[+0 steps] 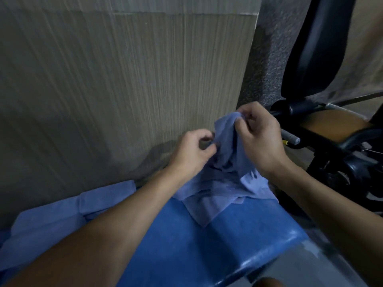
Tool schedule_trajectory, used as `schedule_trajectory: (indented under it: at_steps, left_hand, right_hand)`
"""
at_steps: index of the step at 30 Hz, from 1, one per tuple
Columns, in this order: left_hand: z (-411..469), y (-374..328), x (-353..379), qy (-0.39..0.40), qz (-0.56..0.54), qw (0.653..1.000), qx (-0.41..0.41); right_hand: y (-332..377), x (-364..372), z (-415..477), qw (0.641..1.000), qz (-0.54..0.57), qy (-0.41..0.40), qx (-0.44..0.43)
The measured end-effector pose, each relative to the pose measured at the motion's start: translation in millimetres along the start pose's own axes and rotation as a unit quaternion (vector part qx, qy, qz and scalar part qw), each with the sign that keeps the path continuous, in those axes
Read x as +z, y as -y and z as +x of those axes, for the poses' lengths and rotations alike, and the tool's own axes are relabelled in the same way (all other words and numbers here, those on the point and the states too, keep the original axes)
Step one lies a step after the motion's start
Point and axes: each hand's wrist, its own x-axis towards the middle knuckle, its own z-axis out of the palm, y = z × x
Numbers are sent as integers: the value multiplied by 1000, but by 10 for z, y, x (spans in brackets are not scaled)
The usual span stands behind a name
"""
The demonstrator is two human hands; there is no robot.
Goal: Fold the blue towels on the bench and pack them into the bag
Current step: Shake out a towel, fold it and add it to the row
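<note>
**A blue towel (226, 150) pinched at two points**

It hangs bunched between the grips, its lower part trailing on the blue bench (238, 235). The right hand (261, 139) pinches its top corner with curled fingers. The left hand (192, 152), lower and just beside it, pinches the side edge. More towels (62, 216) lie beyond the left forearm.

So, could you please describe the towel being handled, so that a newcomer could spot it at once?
In front of the tall wood-grain panel runs a blue bench. Towards its far right end, a pale blue towel is lifted up. Unlike the towels lying flat on the left, it hangs crumpled, pinched by the left hand and right hand.
</note>
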Motion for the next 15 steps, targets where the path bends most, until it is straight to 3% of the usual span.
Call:
schedule_trajectory:
  at_steps: [8, 15]
  left_hand:
    - [-604, -410, -790, -99, -1, 995, 1]
    - [-1390, -470, -1630, -98, 73, 991, -49]
  right_hand:
    - [597, 59, -183, 999, 26, 21, -8]
    - [798, 525, -570, 988, -34, 147, -21]
